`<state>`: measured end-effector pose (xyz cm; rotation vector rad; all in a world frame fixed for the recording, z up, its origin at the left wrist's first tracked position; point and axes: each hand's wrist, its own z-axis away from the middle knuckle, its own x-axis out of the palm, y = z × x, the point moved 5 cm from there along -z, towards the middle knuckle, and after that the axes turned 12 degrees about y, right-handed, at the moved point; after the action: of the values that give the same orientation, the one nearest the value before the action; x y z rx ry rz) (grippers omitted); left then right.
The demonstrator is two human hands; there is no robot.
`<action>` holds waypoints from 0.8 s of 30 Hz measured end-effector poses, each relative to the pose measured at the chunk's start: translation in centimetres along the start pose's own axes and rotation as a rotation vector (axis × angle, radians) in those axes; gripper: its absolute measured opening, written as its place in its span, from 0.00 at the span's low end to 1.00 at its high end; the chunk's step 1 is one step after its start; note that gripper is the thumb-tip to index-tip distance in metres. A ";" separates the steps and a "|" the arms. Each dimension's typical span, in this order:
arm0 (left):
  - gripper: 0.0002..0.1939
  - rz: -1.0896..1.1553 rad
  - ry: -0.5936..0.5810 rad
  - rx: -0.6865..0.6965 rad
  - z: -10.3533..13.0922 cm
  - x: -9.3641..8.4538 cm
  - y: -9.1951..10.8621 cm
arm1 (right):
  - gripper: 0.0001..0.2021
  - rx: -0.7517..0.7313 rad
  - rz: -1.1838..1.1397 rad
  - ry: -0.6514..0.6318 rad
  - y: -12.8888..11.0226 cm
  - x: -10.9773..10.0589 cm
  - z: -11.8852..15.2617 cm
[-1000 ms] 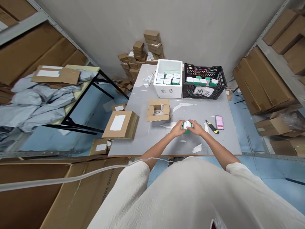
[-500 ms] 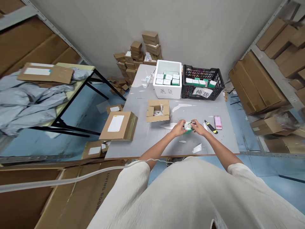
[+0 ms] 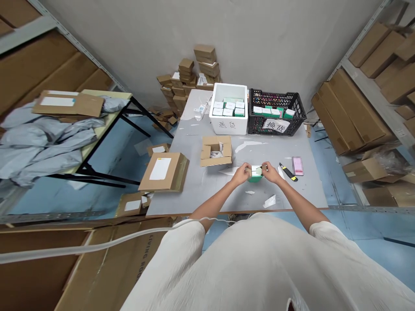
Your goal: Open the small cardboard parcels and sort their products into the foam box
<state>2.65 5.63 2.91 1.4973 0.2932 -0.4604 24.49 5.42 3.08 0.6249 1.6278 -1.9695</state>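
Far to the left of the grip, grey plastic bags lay heaped on a second desk, with a flat brown parcel on top of them. Nearer, but still well to the left, a brown carton with a white label sat at the edge of the main desk. Beyond it, leftward of the grip and near the wall, rose a pile of small brown cartons. Just left of the grip and a little farther off stood an open carton with pale packing inside.

Beyond the left hand, a white foam bin held small white-topped boxes in rows. The left hand's grip pinched the left side of a small green-and-white box. The box lay between the two hands over the desk, and the right hand pinched its right side; whether the fingers held flaps or walls could not be told. Nearer the body than the right grip lay a white paper scrap; farther off, a black crate held more boxes. To the right, a black-and-yellow cutter lay near the right hand, then a phone with a pink screen.
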 end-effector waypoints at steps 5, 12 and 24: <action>0.13 -0.056 0.030 0.010 -0.1 0.1 0.1 | 0.23 0.019 0.051 0.024 0.6 0.4 -0.2; 0.08 -0.089 0.029 -0.006 -0.2 0.1 0.2 | 0.29 0.073 0.036 0.014 0.1 0.1 0.3; 0.17 -0.046 -0.052 -0.001 -0.3 0.2 -0.1 | 0.46 0.019 -0.108 -0.101 0.4 -0.4 0.9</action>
<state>2.77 5.89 2.74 1.4775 0.2876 -0.5347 25.04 4.54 3.19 0.4456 1.6129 -2.0607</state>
